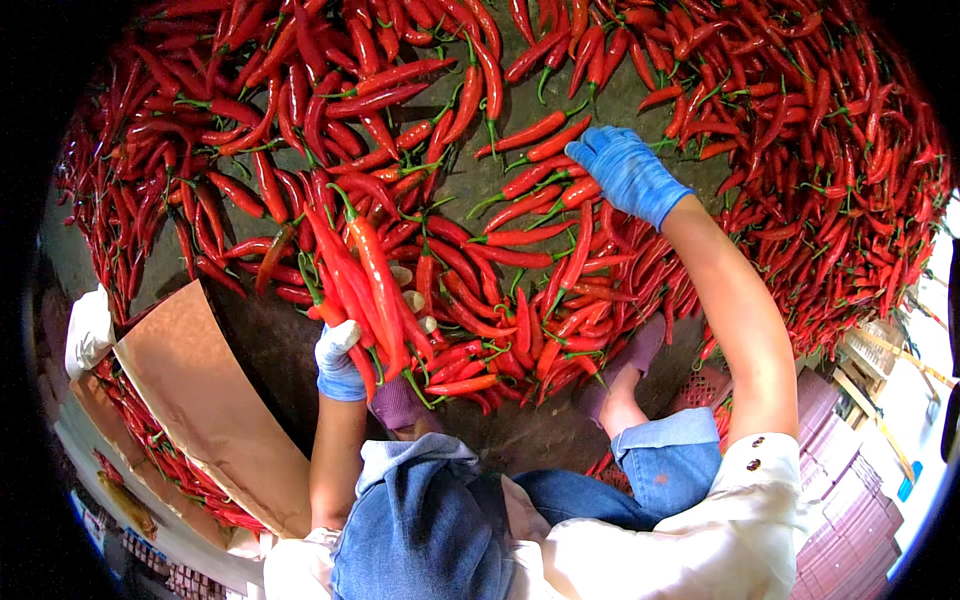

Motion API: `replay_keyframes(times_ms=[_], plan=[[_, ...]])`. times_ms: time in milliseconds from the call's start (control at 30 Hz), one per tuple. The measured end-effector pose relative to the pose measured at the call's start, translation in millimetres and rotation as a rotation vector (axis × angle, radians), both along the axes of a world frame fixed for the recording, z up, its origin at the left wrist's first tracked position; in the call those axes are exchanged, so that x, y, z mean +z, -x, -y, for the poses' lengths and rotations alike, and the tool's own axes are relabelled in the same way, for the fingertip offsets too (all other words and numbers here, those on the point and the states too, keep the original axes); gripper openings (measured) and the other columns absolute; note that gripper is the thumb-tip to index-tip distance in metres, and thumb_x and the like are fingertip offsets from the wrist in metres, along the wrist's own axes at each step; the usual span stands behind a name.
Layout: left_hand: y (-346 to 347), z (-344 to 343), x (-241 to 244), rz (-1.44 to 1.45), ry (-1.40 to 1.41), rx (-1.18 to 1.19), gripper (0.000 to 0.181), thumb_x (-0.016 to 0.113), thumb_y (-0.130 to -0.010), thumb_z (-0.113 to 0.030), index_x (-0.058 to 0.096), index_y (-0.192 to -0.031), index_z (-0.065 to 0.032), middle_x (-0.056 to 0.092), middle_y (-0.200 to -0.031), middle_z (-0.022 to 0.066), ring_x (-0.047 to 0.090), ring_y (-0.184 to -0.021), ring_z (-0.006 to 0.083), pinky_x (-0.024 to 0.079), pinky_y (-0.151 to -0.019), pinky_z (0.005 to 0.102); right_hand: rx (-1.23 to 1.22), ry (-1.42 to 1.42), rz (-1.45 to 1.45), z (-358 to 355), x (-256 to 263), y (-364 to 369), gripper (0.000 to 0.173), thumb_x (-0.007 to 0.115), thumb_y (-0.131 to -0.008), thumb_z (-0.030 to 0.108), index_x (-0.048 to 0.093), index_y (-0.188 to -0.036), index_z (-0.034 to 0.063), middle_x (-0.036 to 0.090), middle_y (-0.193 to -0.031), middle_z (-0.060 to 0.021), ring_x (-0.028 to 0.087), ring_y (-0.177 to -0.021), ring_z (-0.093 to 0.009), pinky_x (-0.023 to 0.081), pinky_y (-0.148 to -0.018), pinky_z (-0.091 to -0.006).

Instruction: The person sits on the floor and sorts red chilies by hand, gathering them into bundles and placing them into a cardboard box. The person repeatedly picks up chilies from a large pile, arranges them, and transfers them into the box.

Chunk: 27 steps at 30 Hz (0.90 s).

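My left hand (341, 367), in a white and blue work glove, grips a bunch of long red chili peppers (360, 277) with green stems. Its pale fingertips show behind the bunch and the thumb lies across the front. Up and to the right, my right hand (630, 171) wears a similar blue glove and reaches palm down over loose chili peppers (536, 180) on the dark floor (525, 435). Its fingertips touch the peppers at the edge of this group, and the glove hides whether any is grasped. A looser pile (465, 300) lies between my feet.
Large heaps of red chili peppers spread at the left (172, 135) and right (810, 150). By my left arm stands an open cardboard box (202, 397) with peppers inside. Stacked flat cardboard (847, 487) and a pale crate (874, 349) are at the lower right.
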<state>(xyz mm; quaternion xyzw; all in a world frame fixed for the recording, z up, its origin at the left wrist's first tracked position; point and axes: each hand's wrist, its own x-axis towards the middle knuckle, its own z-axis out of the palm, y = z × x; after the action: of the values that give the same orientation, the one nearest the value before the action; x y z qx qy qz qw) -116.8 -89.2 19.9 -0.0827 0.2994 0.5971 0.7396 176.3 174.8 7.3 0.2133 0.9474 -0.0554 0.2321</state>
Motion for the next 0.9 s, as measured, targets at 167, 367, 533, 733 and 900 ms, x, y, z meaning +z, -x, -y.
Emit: replay_keyframes(times_ms=[167,367,533,733,900], plan=[[1.0,-4.3,4.5,-0.005,-0.054,-0.027,0.076,0.068,-0.065,-0.022,0.034,-0.129,0.0033,0.048,-0.121,0.0212,0.055,-0.104,0.0377,0.047,-0.086,0.0571,0.02,0.017,0.083,-13.9,24.3,-10.0,0.046,0.061,-0.071,0.011,0.053,-0.116,0.007,0.055,-0.103,-0.0145,0.054,-0.097,-0.032,0.043,-0.083,-0.0409],[2.5,6.0,-5.1,0.069,-0.021,0.058,0.077,0.067,-0.066,-0.021,0.032,-0.13,0.0029,0.047,-0.123,0.021,0.054,-0.106,0.0379,0.046,-0.087,0.0588,-0.198,0.06,-0.221,-31.9,42.7,31.7,0.062,0.07,-0.067,0.013,0.045,-0.124,0.007,0.053,-0.114,-0.0166,0.051,-0.106,-0.032,0.04,-0.094,-0.041],[-7.3,-7.5,5.2,0.007,-0.031,-0.035,0.078,0.069,-0.064,-0.022,0.034,-0.129,0.0019,0.047,-0.122,0.0209,0.054,-0.106,0.0374,0.047,-0.085,0.0586,0.068,-0.003,-0.166,-20.8,-2.5,81.9,0.063,0.066,-0.07,0.012,0.043,-0.127,0.0052,0.054,-0.107,-0.0171,0.055,-0.098,-0.033,0.046,-0.082,-0.042],[-9.7,-1.3,-4.2,-0.027,0.032,-0.025,0.079,0.07,-0.062,-0.025,0.036,-0.128,0.0012,0.048,-0.122,0.0208,0.055,-0.105,0.0366,0.048,-0.085,0.0545,0.049,0.002,-0.077,-15.8,-4.7,77.8,0.063,0.065,-0.073,0.016,0.04,-0.13,0.0044,0.055,-0.101,-0.0148,0.057,-0.092,-0.031,0.047,-0.078,-0.0405],[-13.3,-8.5,1.7,-0.088,0.009,-0.06,0.081,0.071,-0.062,-0.028,0.035,-0.129,0.0009,0.049,-0.12,0.0208,0.056,-0.104,0.0356,0.049,-0.086,0.0511,-0.045,-0.006,-0.119,-7.1,3.5,68.0,0.059,0.062,-0.073,0.013,0.043,-0.128,0.0051,0.056,-0.099,-0.015,0.058,-0.089,-0.03,0.048,-0.077,-0.0402]])
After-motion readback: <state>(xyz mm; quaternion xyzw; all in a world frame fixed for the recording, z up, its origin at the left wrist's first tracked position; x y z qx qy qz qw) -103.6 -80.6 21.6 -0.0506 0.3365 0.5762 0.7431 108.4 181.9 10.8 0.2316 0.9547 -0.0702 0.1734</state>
